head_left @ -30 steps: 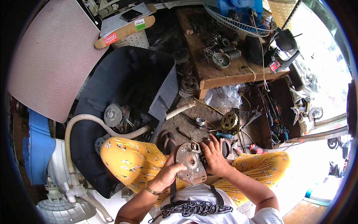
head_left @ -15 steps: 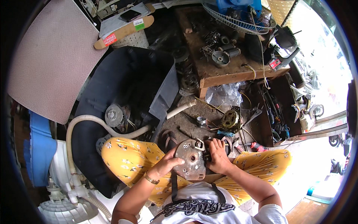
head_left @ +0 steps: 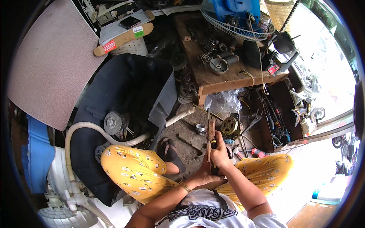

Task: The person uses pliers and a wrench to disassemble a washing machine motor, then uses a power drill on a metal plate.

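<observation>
Thin brown metal plate (head_left: 212, 129) stands edge-on to the view, out ahead of the torso between the knees; perhaps tilted so to bring its side within reach. Right hand (head_left: 220, 154) is curled round a black-and-yellow handle (head_left: 215, 169) close beside the plate, grip presumably for control. Left hand (head_left: 201, 176) sits low behind it, likely as support; fingertips hidden, pinching or not cannot be told. Floor beyond: round, slotted metal motor (head_left: 230, 126). At left, ribbed cream hose (head_left: 68, 148) arcs across smooth, dark plastic tub (head_left: 162, 100), bend probably held by its stiffness
</observation>
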The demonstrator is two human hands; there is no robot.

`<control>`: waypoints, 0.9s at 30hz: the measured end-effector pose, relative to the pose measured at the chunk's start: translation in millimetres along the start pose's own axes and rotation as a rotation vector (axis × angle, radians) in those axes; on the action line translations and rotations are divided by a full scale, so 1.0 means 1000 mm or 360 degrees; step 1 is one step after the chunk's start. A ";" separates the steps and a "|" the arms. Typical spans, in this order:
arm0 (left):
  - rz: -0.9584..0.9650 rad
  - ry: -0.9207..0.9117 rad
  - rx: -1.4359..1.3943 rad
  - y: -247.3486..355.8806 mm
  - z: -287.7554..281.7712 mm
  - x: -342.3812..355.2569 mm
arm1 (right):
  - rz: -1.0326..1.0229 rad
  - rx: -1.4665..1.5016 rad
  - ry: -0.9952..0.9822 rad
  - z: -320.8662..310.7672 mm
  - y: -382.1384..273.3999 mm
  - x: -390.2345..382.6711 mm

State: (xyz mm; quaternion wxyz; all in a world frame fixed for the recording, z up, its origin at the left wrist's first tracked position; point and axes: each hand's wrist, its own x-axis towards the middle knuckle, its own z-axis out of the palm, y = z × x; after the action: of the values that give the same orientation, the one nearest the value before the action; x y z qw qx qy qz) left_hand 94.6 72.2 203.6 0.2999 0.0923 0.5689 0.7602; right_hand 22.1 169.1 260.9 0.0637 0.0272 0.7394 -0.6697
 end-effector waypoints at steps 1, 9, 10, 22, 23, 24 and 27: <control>0.0023 -0.0034 -0.0021 0.002 -0.003 0.001 | 0.0336 0.0167 -0.0158 -0.009 -0.014 -0.002; 0.0592 0.0176 0.0671 0.000 -0.004 -0.006 | 0.0081 -0.0124 -0.0559 -0.030 0.034 -0.040; 0.0577 0.0089 0.0689 -0.005 -0.007 -0.007 | -0.0023 -0.0293 -0.0511 -0.030 0.043 -0.039; 0.0213 0.1040 -0.0621 0.042 -0.050 -0.002 | 0.0185 -0.1298 -0.0015 -0.005 0.034 -0.031; 0.0364 0.1130 -0.0539 0.039 -0.052 0.008 | 0.0187 -0.1274 0.0026 0.000 0.035 -0.034; 0.0364 0.1130 -0.0535 0.039 -0.053 0.007 | 0.0195 -0.1250 0.0068 0.002 0.035 -0.035; 0.0345 0.0748 -0.0316 0.047 -0.063 -0.002 | 0.0182 -0.1164 0.0025 -0.010 0.026 -0.039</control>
State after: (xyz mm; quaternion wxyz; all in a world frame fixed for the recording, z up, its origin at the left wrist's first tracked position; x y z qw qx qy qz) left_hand 49.5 12.2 226.2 0.0840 -0.0561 0.5325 0.8404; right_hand 63.7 183.1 240.9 0.1010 0.0491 0.9276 -0.3562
